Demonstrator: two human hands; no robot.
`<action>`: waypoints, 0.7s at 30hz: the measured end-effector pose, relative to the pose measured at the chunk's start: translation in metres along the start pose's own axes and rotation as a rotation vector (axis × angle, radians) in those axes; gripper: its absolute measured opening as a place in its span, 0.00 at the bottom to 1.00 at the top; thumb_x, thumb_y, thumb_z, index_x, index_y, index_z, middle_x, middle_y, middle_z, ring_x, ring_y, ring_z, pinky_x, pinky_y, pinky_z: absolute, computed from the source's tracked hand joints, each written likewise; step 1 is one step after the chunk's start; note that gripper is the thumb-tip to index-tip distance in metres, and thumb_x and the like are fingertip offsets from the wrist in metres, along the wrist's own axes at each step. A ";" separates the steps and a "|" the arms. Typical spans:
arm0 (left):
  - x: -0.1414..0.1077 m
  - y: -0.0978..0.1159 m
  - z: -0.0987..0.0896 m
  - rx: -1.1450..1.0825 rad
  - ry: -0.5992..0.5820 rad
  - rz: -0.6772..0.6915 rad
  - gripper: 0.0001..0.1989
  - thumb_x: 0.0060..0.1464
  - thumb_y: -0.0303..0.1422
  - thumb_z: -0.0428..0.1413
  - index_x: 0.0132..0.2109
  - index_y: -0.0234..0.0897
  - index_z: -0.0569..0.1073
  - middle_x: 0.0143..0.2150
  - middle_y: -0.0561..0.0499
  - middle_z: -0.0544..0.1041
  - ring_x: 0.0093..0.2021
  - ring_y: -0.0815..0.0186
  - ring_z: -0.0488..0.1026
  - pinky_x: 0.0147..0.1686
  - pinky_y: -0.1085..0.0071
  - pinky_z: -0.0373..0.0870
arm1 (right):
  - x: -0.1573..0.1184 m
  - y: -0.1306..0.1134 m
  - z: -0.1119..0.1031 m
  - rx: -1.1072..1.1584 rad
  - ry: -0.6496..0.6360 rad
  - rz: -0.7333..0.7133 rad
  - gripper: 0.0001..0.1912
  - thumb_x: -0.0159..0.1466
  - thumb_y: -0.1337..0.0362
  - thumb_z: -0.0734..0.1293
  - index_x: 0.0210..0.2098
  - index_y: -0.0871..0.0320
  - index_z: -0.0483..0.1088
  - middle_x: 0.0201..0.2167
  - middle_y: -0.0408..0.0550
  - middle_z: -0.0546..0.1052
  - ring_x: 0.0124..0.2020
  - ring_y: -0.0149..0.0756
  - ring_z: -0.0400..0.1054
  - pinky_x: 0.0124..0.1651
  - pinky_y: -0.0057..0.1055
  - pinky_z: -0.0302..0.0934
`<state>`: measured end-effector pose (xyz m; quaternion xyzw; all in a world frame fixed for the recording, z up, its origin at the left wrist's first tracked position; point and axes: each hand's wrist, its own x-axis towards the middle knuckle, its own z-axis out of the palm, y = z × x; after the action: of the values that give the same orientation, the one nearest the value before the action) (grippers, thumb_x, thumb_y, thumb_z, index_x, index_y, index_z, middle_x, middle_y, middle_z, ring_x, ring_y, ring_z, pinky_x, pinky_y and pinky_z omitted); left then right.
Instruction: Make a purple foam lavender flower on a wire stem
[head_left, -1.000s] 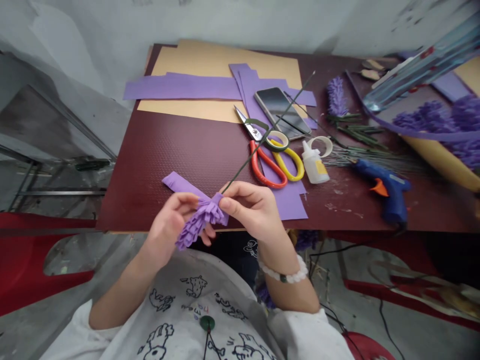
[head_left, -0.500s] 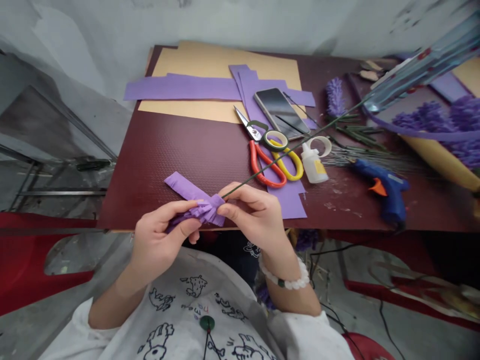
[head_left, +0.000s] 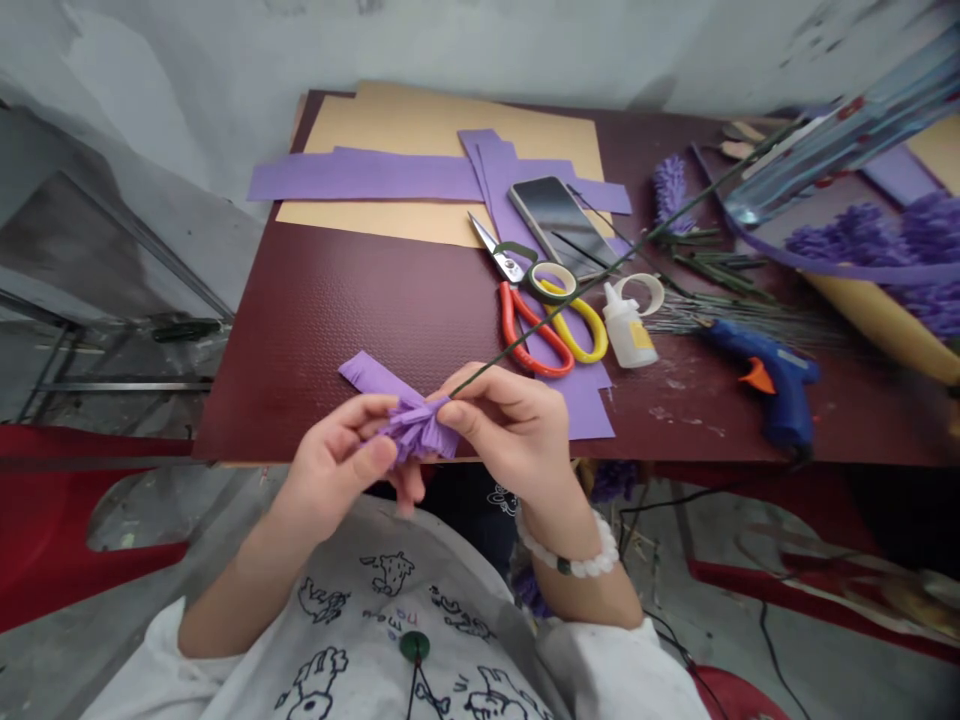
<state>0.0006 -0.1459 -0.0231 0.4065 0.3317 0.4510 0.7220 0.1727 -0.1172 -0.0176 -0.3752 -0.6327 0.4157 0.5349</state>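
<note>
My right hand (head_left: 510,420) pinches a thin green wire stem (head_left: 634,260) at its lower end, where a fringed purple paper strip (head_left: 412,430) is wound. My left hand (head_left: 337,450) holds the fringed part against the stem, just left of my right fingers. The strip's smooth tail (head_left: 371,375) sticks out up and left over the maroon board (head_left: 315,330). The stem runs up and right across the tools. Fingers hide the wire's tip inside the paper.
On the board lie tan card (head_left: 420,125), purple strips (head_left: 360,178), red-and-yellow scissors (head_left: 529,320), green tape (head_left: 551,282), a phone (head_left: 559,225), a glue bottle (head_left: 626,328), a blue glue gun (head_left: 765,385), and wires (head_left: 720,315). Purple paper flowers (head_left: 855,240) lie at right.
The stem has swung from pointing up to pointing far right. The fringe no longer hangs down left; it is gathered more tightly around the stem between my hands.
</note>
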 end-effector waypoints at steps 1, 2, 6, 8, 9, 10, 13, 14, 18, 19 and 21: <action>-0.002 -0.001 0.000 0.212 0.096 0.156 0.21 0.49 0.37 0.64 0.50 0.39 0.70 0.39 0.49 0.78 0.30 0.68 0.76 0.28 0.73 0.77 | -0.001 0.000 0.002 0.008 0.026 0.044 0.05 0.60 0.65 0.70 0.27 0.57 0.72 0.27 0.44 0.78 0.28 0.29 0.71 0.32 0.25 0.65; -0.003 -0.001 0.000 0.443 0.194 0.319 0.26 0.45 0.33 0.66 0.52 0.41 0.70 0.44 0.48 0.78 0.37 0.65 0.77 0.36 0.70 0.78 | -0.001 -0.001 0.003 0.022 0.047 0.087 0.06 0.59 0.65 0.70 0.27 0.57 0.72 0.27 0.44 0.78 0.27 0.28 0.70 0.31 0.25 0.65; -0.006 -0.001 -0.002 1.153 0.267 0.722 0.22 0.51 0.22 0.59 0.53 0.44 0.72 0.49 0.49 0.78 0.48 0.63 0.76 0.52 0.66 0.72 | -0.002 -0.003 0.006 0.061 0.046 0.195 0.06 0.60 0.63 0.70 0.28 0.58 0.73 0.26 0.43 0.77 0.25 0.28 0.69 0.27 0.24 0.64; -0.007 0.000 -0.002 1.260 0.252 0.749 0.22 0.54 0.21 0.55 0.55 0.43 0.72 0.50 0.49 0.79 0.48 0.63 0.76 0.52 0.67 0.72 | -0.003 -0.004 0.004 0.058 -0.009 0.191 0.05 0.60 0.62 0.70 0.32 0.58 0.74 0.29 0.44 0.78 0.28 0.28 0.70 0.29 0.25 0.65; -0.007 0.001 -0.002 1.264 0.260 0.735 0.22 0.55 0.21 0.54 0.55 0.42 0.72 0.49 0.49 0.79 0.47 0.63 0.77 0.51 0.67 0.73 | -0.003 -0.005 0.002 0.052 -0.047 0.174 0.06 0.60 0.62 0.70 0.35 0.58 0.74 0.32 0.45 0.78 0.29 0.29 0.70 0.30 0.25 0.65; -0.008 0.001 -0.002 1.246 0.278 0.702 0.21 0.55 0.22 0.54 0.54 0.42 0.72 0.48 0.49 0.79 0.46 0.63 0.77 0.49 0.68 0.73 | -0.003 -0.005 0.000 0.044 -0.087 0.148 0.07 0.60 0.62 0.71 0.37 0.57 0.75 0.33 0.46 0.78 0.30 0.29 0.70 0.31 0.26 0.66; -0.011 0.003 0.001 1.075 0.335 0.544 0.16 0.56 0.25 0.55 0.51 0.43 0.75 0.40 0.52 0.81 0.33 0.68 0.77 0.39 0.72 0.75 | -0.001 -0.005 -0.007 -0.002 -0.171 0.024 0.09 0.60 0.64 0.70 0.40 0.56 0.76 0.36 0.47 0.78 0.34 0.31 0.71 0.35 0.28 0.66; -0.011 0.003 0.002 0.987 0.344 0.483 0.14 0.56 0.27 0.56 0.49 0.43 0.76 0.35 0.53 0.81 0.28 0.70 0.75 0.34 0.73 0.75 | 0.000 -0.004 -0.009 -0.016 -0.182 -0.022 0.08 0.60 0.65 0.70 0.40 0.55 0.76 0.36 0.47 0.78 0.35 0.32 0.71 0.36 0.29 0.66; -0.011 0.004 0.003 0.556 0.287 0.235 0.10 0.57 0.31 0.57 0.45 0.40 0.78 0.19 0.57 0.71 0.17 0.74 0.67 0.20 0.77 0.67 | 0.005 0.000 -0.012 -0.028 -0.190 -0.160 0.08 0.60 0.67 0.70 0.39 0.54 0.77 0.33 0.47 0.78 0.35 0.33 0.71 0.38 0.31 0.67; -0.010 0.004 0.003 0.438 0.259 0.172 0.09 0.56 0.32 0.58 0.45 0.38 0.78 0.18 0.57 0.70 0.16 0.74 0.66 0.18 0.78 0.66 | 0.005 0.002 -0.012 -0.028 -0.186 -0.178 0.07 0.59 0.67 0.71 0.39 0.54 0.77 0.33 0.47 0.78 0.34 0.33 0.71 0.37 0.31 0.67; -0.007 0.005 0.002 0.213 0.196 0.046 0.10 0.54 0.34 0.60 0.43 0.36 0.78 0.20 0.55 0.72 0.15 0.75 0.65 0.14 0.79 0.64 | 0.007 0.004 -0.012 -0.040 -0.176 -0.203 0.06 0.59 0.66 0.71 0.37 0.54 0.77 0.32 0.47 0.79 0.33 0.34 0.71 0.37 0.32 0.67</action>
<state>-0.0022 -0.1518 -0.0167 0.4423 0.4371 0.4672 0.6285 0.1834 -0.1082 -0.0183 -0.2819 -0.7200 0.3779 0.5093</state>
